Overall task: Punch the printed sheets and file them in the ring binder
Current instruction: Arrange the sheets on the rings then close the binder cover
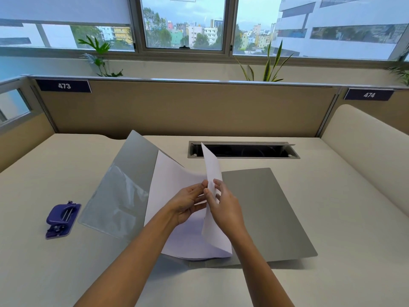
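Note:
A grey ring binder [263, 209] lies open on the desk, its left cover raised with a clear pocket inside. White sheets [174, 187] lie curved over its middle. One sheet [212, 165] stands on edge above the spine. My left hand [188, 202] and my right hand [223, 204] both pinch this upright sheet near its middle. The rings are hidden under paper and hands. A purple hole punch [63, 219] sits at the left, apart from the binder.
A recessed cable tray [243, 150] opens in the desk behind the binder. A beige partition [188, 107] with labels 473 and 474 runs along the back. A curved cream divider [367, 147] bounds the right side. Plants stand on the sill.

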Demonstrator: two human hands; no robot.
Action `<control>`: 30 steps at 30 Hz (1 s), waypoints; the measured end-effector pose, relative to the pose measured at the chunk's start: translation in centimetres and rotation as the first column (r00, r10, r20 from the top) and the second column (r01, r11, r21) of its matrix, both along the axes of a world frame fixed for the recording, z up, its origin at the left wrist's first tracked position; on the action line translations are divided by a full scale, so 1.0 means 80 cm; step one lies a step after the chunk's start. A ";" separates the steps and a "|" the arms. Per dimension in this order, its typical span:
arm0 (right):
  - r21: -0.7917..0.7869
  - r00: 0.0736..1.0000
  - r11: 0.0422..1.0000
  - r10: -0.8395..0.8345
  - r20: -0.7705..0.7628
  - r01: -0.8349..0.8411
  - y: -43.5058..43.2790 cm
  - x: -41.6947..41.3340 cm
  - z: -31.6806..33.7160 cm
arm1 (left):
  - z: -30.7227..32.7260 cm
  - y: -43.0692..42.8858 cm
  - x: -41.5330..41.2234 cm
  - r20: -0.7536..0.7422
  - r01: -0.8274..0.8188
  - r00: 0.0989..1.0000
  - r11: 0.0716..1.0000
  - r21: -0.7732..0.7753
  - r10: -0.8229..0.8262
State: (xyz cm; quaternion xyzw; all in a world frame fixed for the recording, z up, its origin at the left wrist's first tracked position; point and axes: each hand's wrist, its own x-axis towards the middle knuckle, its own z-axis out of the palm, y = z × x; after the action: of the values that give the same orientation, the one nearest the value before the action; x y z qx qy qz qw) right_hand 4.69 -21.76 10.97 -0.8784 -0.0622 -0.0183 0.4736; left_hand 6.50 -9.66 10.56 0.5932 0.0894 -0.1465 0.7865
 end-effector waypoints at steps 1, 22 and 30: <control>0.008 1.000 1.000 0.003 -0.006 -0.003 -0.001 0.000 0.000 | 0.001 0.001 0.000 0.003 0.005 1.000 1.000 0.003 -0.005; 0.088 0.998 0.996 0.015 -0.068 -0.009 -0.007 0.000 0.010 | -0.001 -0.003 -0.005 0.061 0.020 0.998 1.000 -0.013 -0.019; 0.138 0.995 0.990 0.046 -0.092 -0.033 -0.009 -0.001 0.014 | 0.009 -0.002 -0.006 0.051 0.027 0.998 1.000 -0.015 -0.026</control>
State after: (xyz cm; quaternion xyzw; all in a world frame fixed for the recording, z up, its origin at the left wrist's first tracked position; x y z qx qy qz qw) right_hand 4.58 -22.50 12.06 -0.8423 -0.0556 0.0283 0.5354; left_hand 6.03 -9.81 11.26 0.5916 0.0603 -0.1424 0.7913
